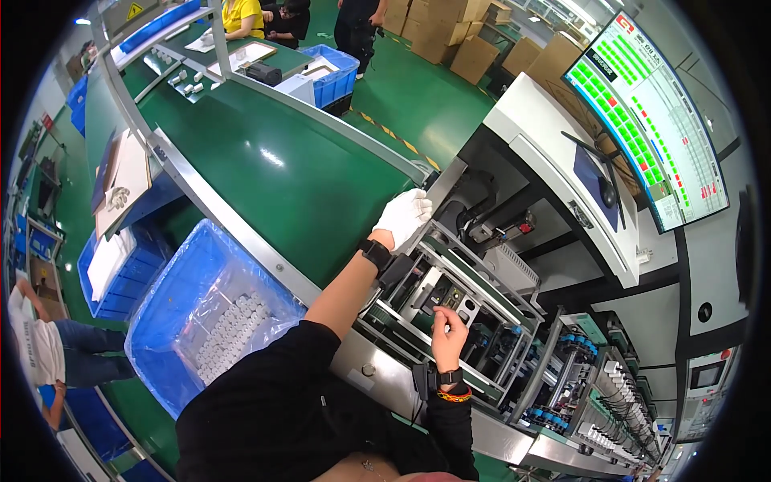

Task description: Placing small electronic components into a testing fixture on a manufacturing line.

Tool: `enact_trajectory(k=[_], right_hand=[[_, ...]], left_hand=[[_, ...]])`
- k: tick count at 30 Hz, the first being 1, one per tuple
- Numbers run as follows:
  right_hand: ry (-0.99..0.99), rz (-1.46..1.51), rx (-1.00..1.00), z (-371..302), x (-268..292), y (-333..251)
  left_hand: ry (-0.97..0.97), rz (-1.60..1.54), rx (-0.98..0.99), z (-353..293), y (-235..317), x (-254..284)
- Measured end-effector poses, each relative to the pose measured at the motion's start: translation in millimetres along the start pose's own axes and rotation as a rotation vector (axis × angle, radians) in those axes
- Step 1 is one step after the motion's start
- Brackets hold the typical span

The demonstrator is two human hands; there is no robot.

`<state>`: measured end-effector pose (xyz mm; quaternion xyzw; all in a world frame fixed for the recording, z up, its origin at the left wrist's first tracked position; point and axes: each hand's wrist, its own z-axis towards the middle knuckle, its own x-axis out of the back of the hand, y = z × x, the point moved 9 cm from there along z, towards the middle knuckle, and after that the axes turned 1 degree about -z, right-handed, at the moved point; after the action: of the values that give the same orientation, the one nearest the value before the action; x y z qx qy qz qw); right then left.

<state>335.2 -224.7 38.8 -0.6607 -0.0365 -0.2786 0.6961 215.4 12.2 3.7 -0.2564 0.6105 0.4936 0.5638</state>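
Note:
My left hand (404,217), in a white glove, is over the near right end of the green conveyor belt (297,177), beside the metal rail. Its fingers are curled, and whatever they may hold is hidden. My bare right hand (448,337) is lower and to the right, thumb and fingers pinched together. It hovers by a fixture (442,296) with a dark block and silver and white parts, set in the machine's framed track. Anything in the pinch is too small to make out. Both wrists carry black straps with small devices.
A blue bin (165,301) lined with clear plastic holds many white parts (233,333) at the left. A monitor (654,120) with green and red tiles stands right, above a white shelf with a mouse (608,191). Machinery (578,361) continues lower right; people work at the far end.

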Motion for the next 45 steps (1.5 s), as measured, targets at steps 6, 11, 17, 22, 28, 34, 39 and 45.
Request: enact_trajectory(k=[6, 11, 17, 22, 28, 34, 39, 45], right_hand=[[0.013, 0.011, -0.001, -0.1, 1.9, 3.1], [-0.011, 0.02, 0.014, 0.2, -2.7, 1.7], [-0.024, 0.004, -0.002, 0.7, -0.8, 1.1], [-0.022, 0.005, 0.025, 0.7, -1.6, 0.2], [-0.039, 0.033, 0.062, -0.6, -4.6, 2.5], [-0.253, 0.311, 0.137, -14.8, -14.7, -29.5], [-0.588, 0.621, 0.004, -30.7, -35.7, -49.8], [-0.941, 0.636, 0.065, -53.1, -61.3, -73.9]], left_hand=[[0.282, 0.055, 0.065, -5.5, -6.9, 11.3], [-0.029, 0.0, 0.007, 2.6, -1.0, 11.0], [0.09, 0.002, 0.064, 4.5, -10.0, 18.5], [0.108, 0.013, 0.055, 7.0, -11.9, 31.0], [-0.008, -0.029, 0.042, 4.9, -7.8, 15.3], [0.115, 0.007, 0.045, 2.3, -5.5, 19.4], [-0.033, 0.029, 0.028, 4.5, -7.0, 10.7], [0.229, 0.059, 0.066, -0.2, -8.0, 25.3]])
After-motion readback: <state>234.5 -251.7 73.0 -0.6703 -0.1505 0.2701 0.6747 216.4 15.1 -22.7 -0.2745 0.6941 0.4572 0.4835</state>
